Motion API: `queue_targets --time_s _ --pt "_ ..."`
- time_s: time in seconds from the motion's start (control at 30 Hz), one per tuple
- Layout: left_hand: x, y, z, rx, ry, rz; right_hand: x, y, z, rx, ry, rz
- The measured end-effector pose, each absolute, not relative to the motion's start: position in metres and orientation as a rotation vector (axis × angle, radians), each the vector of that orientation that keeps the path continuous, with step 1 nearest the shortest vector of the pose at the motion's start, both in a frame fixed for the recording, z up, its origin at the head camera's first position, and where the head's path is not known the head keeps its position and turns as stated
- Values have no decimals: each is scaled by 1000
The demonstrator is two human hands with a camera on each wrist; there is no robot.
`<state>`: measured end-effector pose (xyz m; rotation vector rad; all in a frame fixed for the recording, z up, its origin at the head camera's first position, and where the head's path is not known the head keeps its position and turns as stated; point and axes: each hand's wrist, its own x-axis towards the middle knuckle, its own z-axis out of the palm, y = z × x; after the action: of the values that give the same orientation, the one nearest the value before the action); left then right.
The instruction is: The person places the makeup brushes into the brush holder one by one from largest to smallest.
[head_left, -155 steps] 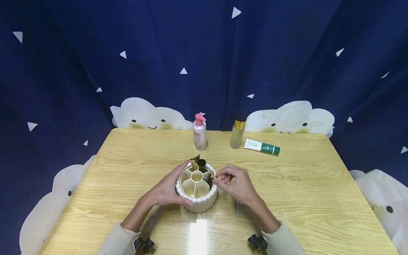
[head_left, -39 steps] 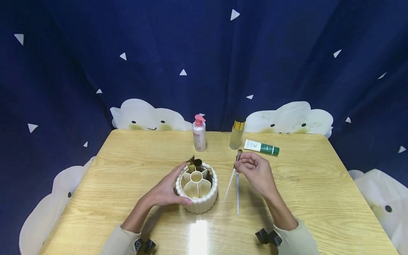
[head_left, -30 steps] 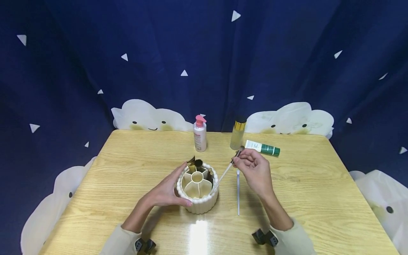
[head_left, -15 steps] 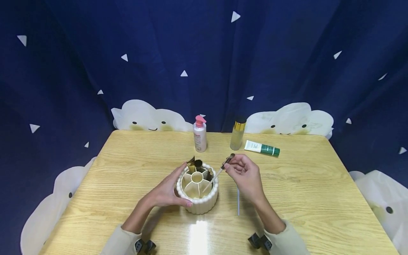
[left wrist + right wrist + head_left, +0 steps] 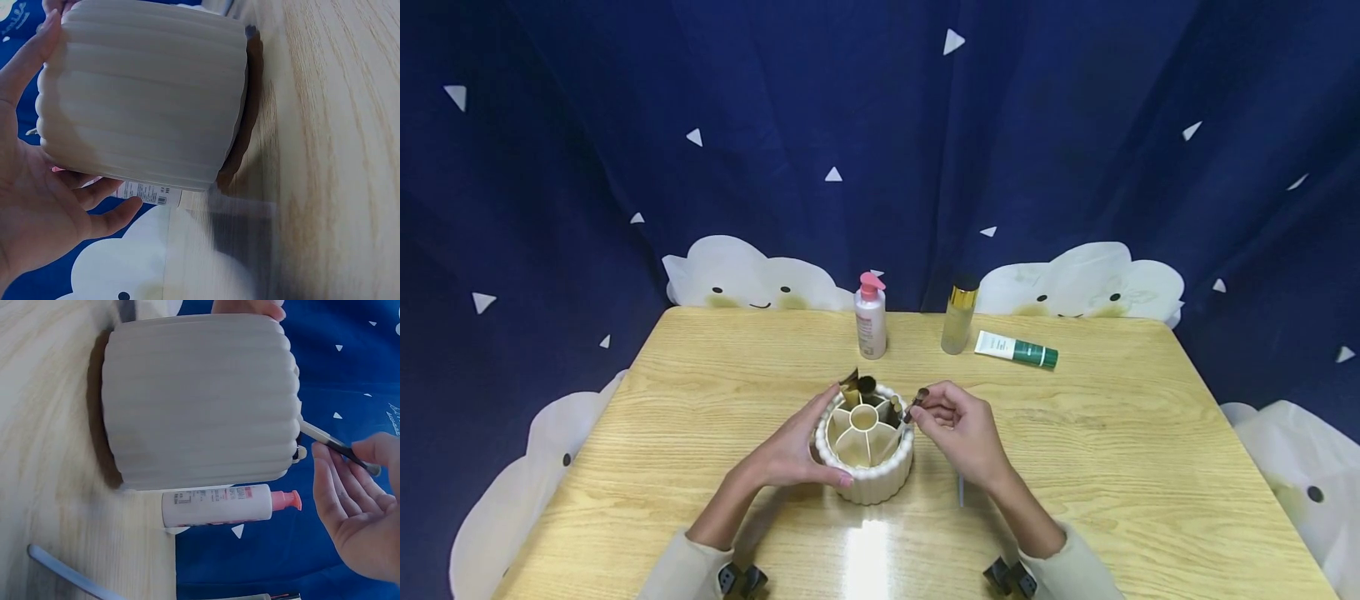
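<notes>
My left hand (image 5: 793,442) grips a cream round ribbed organizer (image 5: 872,486), thumb at the front and fingers round the far left side. Divided compartments surround a central ring inside it. A gold tube-like item (image 5: 850,392) and a dark-bristled brush (image 5: 867,384) stand at its back, and small gold-tipped items (image 5: 895,406) at the right. My right hand (image 5: 962,429) pinches a makeup brush (image 5: 331,440) near its bristle end, just right of the rim. The brush leans, its pale handle reaching down into a right-hand compartment; the handle's lower end is hidden in the right wrist view.
A pump bottle (image 5: 870,325) with a pink top and a gold-collared bottle (image 5: 958,321) stand at the back. Right of them lies a green-and-white tube (image 5: 1017,349). A thin pale lilac stick (image 5: 69,573) lies under the right forearm. A dark blue curtain (image 5: 880,125) hangs behind the table.
My right hand has left the organizer's rim, taken up the makeup brush at the right, then moved it left and lowered its handle into the organizer. The left hand stays in place.
</notes>
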<state>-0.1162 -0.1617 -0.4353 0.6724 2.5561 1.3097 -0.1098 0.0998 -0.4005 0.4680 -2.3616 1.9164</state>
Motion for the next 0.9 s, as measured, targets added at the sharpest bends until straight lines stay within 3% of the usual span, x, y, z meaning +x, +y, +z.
queue_targets --time_s 0.43,0.9 --pt "-115 -162 -435 649 2561 1300 -109 95 -412 609 -2466 1458" --pt "-116 -162 -434 663 2555 1301 -109 103 -410 648 -2569 1427"
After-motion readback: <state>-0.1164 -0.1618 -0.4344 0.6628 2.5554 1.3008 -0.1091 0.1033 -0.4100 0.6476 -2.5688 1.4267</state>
